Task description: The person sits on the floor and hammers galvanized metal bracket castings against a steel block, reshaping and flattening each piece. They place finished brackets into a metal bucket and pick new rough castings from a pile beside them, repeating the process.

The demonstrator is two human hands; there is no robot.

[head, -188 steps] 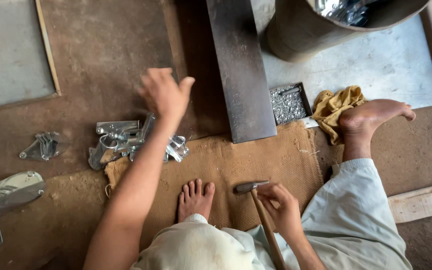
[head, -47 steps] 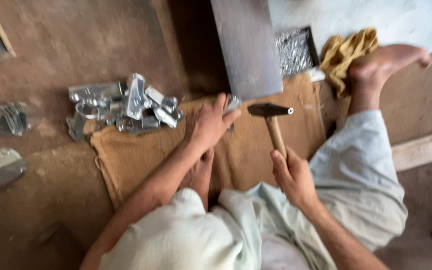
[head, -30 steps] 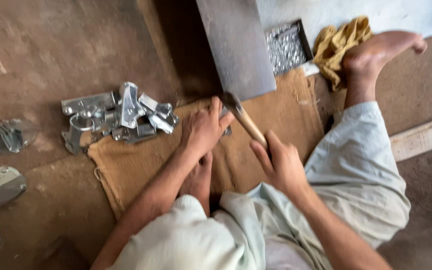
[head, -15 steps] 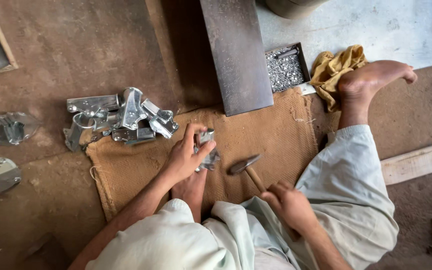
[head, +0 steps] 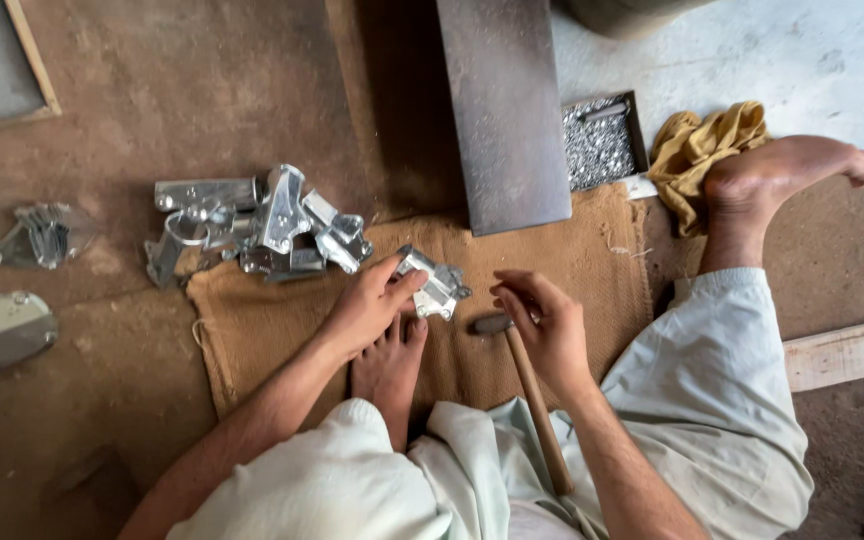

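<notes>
My left hand (head: 367,310) grips a small shiny metal bracket (head: 434,284) and holds it on the burlap mat (head: 272,330), just above my bare left foot (head: 387,365). My right hand (head: 549,325) hovers right of the bracket with its fingers curled. A hammer (head: 527,390) lies under that hand, its head poking out beside the fingers and its wooden handle running back toward my lap. Whether the fingers pinch anything is hidden.
A pile of similar metal brackets (head: 257,225) lies at the mat's left corner. A dark steel block (head: 502,110) stands ahead, with a small tray of rivets (head: 599,140) and a yellow rag (head: 697,150) to its right. My right foot (head: 777,180) rests beside the rag. More metal parts (head: 37,235) lie far left.
My left hand took a bracket from the pile and set it on the mat. The hammer came down, and my right hand slid up from its handle toward its head.
</notes>
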